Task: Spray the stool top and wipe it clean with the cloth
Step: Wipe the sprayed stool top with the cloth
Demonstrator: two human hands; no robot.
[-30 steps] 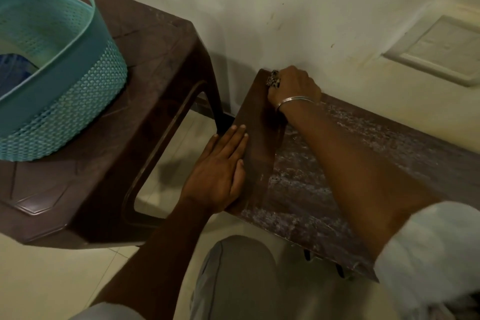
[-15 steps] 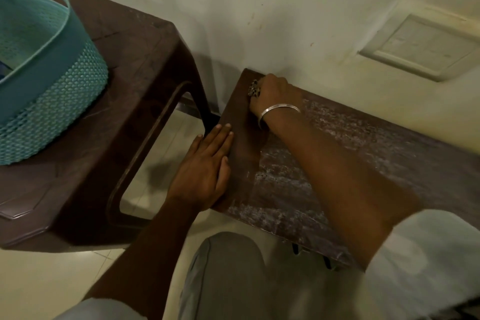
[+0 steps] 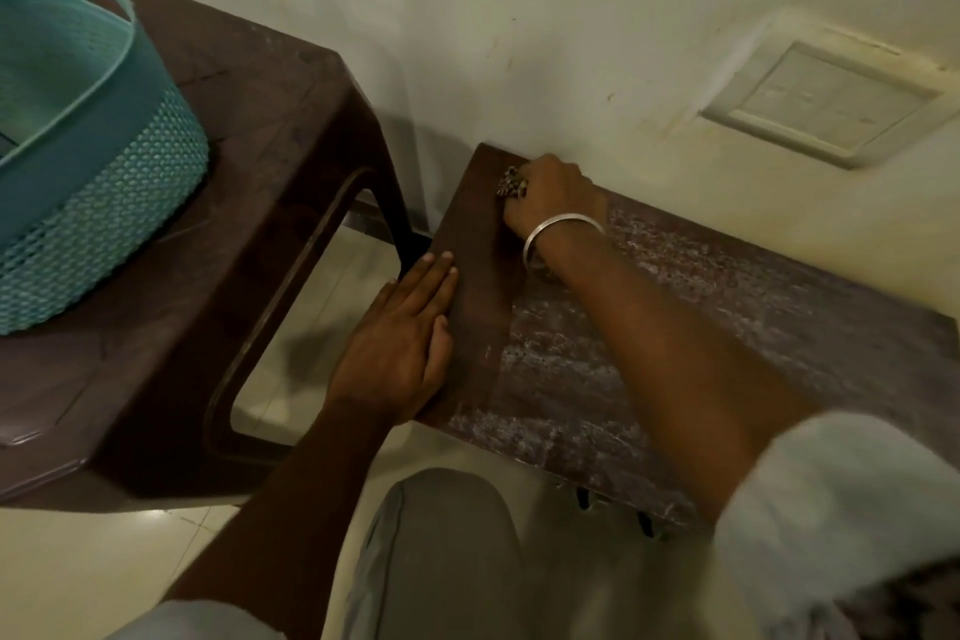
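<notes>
While left hand [image 3: 397, 353] presses flat on stool top [image 3: 727, 327], right hand [image 3: 550, 195] grips cloth [image 3: 511, 182].

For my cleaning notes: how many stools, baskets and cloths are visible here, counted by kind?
Stools: 2, the tall stool and the low stool
Baskets: 1, the teal basket
Cloths: 1, the patterned cloth
Total: 4

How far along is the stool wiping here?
Done: the stool top looks sprayed, and its left strip is wiped dark. In hand: the right hand holds the cloth at the far-left corner; the left hand rests flat on the edge. Left: whitish film elsewhere.
</notes>
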